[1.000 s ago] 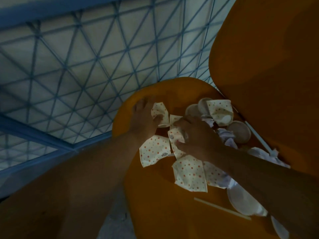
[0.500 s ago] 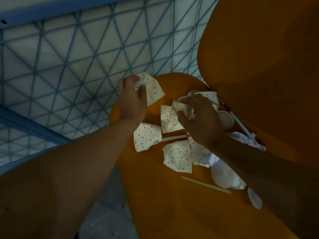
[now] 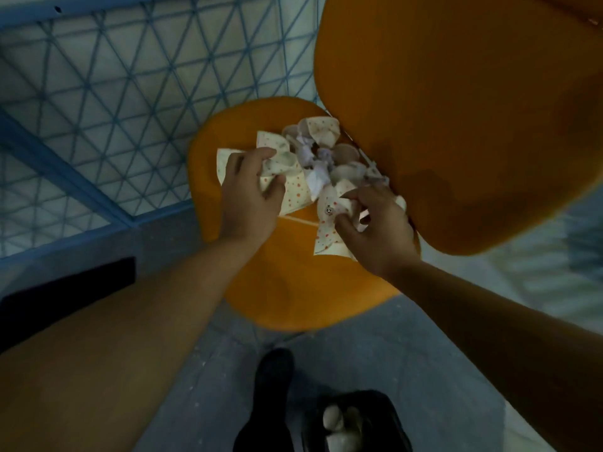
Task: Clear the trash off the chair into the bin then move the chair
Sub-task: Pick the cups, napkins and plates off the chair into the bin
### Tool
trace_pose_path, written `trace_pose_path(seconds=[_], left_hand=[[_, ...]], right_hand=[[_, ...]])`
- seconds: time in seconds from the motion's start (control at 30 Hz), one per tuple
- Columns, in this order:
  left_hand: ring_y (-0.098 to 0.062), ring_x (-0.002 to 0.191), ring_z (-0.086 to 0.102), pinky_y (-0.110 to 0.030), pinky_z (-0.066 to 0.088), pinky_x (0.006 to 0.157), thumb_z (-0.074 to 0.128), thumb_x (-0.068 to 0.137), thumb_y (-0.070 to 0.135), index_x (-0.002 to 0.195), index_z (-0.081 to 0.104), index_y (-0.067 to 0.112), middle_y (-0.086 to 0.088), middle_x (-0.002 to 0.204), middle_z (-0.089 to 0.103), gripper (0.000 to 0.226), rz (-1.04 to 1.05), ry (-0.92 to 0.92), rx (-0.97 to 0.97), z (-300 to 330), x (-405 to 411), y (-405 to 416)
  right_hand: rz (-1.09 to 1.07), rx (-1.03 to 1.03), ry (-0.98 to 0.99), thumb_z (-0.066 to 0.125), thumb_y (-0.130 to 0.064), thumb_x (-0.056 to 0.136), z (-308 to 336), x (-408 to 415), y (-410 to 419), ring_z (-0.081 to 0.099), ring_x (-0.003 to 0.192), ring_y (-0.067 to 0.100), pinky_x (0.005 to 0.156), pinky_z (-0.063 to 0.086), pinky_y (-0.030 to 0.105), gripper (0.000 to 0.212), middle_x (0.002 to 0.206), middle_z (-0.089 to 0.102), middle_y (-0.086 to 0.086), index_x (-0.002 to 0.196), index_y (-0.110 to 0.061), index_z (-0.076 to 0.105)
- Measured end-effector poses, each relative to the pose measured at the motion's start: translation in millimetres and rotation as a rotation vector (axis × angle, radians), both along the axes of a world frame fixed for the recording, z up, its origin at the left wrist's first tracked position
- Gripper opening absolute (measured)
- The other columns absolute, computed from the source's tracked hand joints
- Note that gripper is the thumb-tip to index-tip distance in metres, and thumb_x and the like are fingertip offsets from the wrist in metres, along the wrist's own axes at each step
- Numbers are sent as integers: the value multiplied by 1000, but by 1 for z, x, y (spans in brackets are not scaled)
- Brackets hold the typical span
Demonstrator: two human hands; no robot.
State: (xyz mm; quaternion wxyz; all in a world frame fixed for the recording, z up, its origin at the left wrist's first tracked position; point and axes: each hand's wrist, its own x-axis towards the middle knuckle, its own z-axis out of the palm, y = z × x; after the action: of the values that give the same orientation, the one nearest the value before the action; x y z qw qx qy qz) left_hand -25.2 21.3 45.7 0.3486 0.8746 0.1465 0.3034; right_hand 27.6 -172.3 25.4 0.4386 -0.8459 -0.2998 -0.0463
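Observation:
An orange chair stands before me, its backrest rising at the right. A heap of trash lies on the seat: crushed dotted paper cups, white lids, crumpled tissue and a thin straw. My left hand is closed on a crushed dotted cup at the heap's left side. My right hand pinches another dotted cup at the heap's near right. A black bin with pale trash inside sits on the floor at the bottom edge.
A blue-framed wall panel with a triangle grid runs behind and left of the chair. The grey floor lies below, with my dark shoe next to the bin. A black strip shows at the left.
The view has pulled back and up, so floor, shoe and bin now show. Both hands have gathered cups toward the heap; my left hand has come back from the seat's far edge.

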Motion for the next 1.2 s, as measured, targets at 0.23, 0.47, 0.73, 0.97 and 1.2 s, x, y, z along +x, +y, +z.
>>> trace_pose_path(seconds=[0.23, 0.47, 0.73, 0.97, 1.2], left_hand=[[-11, 97, 52, -5, 41, 71, 63, 86, 12, 120, 59, 16, -8, 119, 53, 35, -9, 93, -62, -9, -100, -88], [-11, 96, 48, -2, 36, 78, 64, 86, 7, 116, 60, 8, -12, 120, 50, 30, -138, 131, -21, -67, -181, -139], [-13, 105, 52, -9, 39, 86, 65, 83, 6, 114, 60, 12, -7, 120, 48, 33, -217, 290, -87, -158, -252, -173], [-23, 114, 53, -37, 51, 91, 68, 85, 17, 127, 52, 17, -5, 128, 46, 45, -291, 535, -157, -213, -265, -206], [-24, 128, 39, -39, 45, 100, 64, 90, 27, 136, 44, 19, -3, 138, 40, 51, -301, 753, -82, -217, -247, -206]], right_hand=[[-8, -96, 87, 55, -44, 74, -20, -107, -87, 51, 87, 12, 62, 42, 28, 28, 92, 49, -13, 94, -24, 59], [-51, -149, 182, 56, -38, 77, -94, -197, -138, 53, 98, 17, 64, 46, 31, 26, 103, 53, -9, 98, -24, 57], [76, -645, 575, 63, -38, 85, -223, -279, -185, 47, 120, 21, 91, 46, 36, 47, 131, 50, -3, 129, -29, 49], [-26, -556, 525, 62, -31, 87, -221, -280, -204, 51, 113, 22, 84, 47, 34, 38, 122, 53, 0, 123, -23, 55], [28, -428, 451, 60, -26, 87, -191, -245, -180, 52, 112, 20, 83, 50, 36, 37, 123, 53, -1, 123, -23, 54]])
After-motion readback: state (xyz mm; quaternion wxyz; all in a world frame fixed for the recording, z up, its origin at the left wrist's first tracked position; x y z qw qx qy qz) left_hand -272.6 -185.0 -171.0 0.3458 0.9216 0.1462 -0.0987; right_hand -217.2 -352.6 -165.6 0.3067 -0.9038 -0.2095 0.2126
